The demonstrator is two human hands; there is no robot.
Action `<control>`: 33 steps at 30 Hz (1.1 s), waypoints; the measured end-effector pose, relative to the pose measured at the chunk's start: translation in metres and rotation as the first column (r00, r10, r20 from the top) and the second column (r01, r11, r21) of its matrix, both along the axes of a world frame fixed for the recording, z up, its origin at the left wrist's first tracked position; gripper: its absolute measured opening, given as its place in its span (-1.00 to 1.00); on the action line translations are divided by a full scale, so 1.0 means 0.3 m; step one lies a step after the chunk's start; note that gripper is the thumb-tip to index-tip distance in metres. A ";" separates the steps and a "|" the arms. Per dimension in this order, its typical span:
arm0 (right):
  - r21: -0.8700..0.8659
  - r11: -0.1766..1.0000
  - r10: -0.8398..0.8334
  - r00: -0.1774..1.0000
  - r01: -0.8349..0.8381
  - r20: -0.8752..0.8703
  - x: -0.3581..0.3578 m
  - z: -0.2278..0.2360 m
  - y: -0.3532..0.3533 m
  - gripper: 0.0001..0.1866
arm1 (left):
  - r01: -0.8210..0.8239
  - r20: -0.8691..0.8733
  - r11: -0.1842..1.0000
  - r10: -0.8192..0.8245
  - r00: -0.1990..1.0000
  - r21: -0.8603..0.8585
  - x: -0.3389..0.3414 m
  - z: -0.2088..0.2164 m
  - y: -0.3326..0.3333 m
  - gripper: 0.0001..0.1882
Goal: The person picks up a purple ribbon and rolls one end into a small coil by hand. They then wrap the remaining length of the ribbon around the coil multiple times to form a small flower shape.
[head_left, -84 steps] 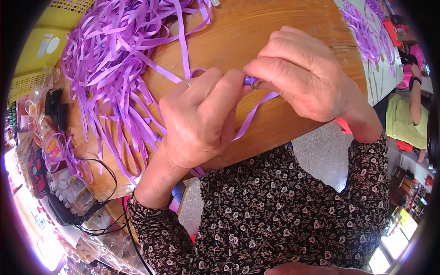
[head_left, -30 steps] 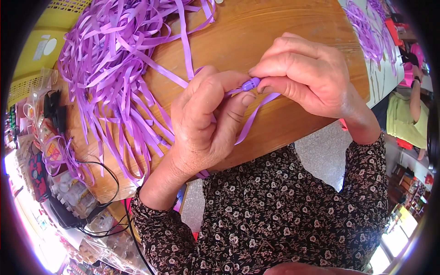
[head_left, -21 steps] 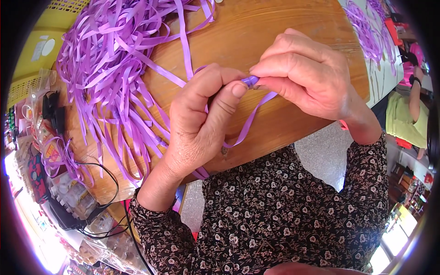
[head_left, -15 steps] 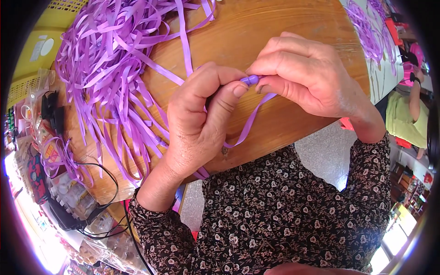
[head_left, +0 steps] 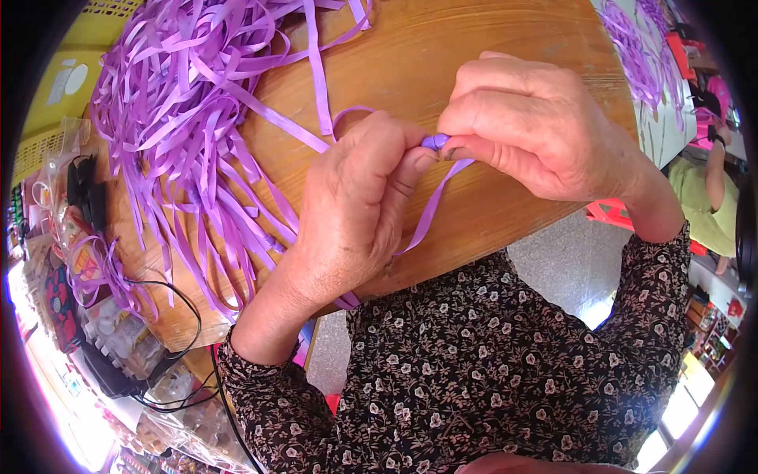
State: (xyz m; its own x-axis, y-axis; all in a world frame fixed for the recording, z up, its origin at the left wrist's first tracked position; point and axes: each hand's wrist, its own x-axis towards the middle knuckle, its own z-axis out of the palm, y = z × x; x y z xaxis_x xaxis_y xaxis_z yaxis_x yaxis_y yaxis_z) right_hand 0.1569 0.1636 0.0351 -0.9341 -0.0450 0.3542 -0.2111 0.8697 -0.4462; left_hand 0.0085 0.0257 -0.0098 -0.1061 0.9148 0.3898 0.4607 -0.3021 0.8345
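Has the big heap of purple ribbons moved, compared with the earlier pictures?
No. Judged against the yellow crate beside it, the heap of purple ribbons shows no clear shift in any direction.

Wide-open counter [head_left: 474, 31] beyond the hands [head_left: 351, 197], a clear lane there! Over to the left, though, a tangled purple ribbon heap [head_left: 189, 95] blocks passage, and nearer the body one loose ribbon [head_left: 431, 209] slants across.

A tangled heap of flat purple ribbons [head_left: 197, 87] is spread over the brown wooden table [head_left: 442, 47] at upper left, right of a yellow perforated plastic basket [head_left: 79, 57]. Near upper centre, a small purple clasp [head_left: 435, 142] is held between the left hand [head_left: 343, 201] and right hand [head_left: 537, 130].
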 end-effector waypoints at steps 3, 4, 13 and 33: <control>-0.065 0.998 -0.017 1.000 0.018 0.013 0.002 -0.004 -0.005 -0.85 | 0.026 -0.066 0.992 -0.018 0.998 0.120 -0.013 -0.007 0.008 -0.94; -0.104 0.994 -0.016 0.999 0.018 0.028 0.001 -0.003 -0.010 -0.86 | 0.025 -0.066 0.993 -0.018 0.998 0.117 -0.014 -0.006 0.005 -0.94; -0.556 0.820 0.085 0.932 0.136 0.353 0.026 0.025 -0.037 -0.90 | 0.072 -0.167 0.977 -0.038 0.985 0.202 -0.006 0.002 -0.012 -0.81; -0.823 -0.186 0.347 0.819 0.537 0.457 0.040 -0.002 -0.102 -0.70 | 0.090 -0.252 0.915 0.013 0.968 0.393 -0.006 -0.034 0.000 -0.77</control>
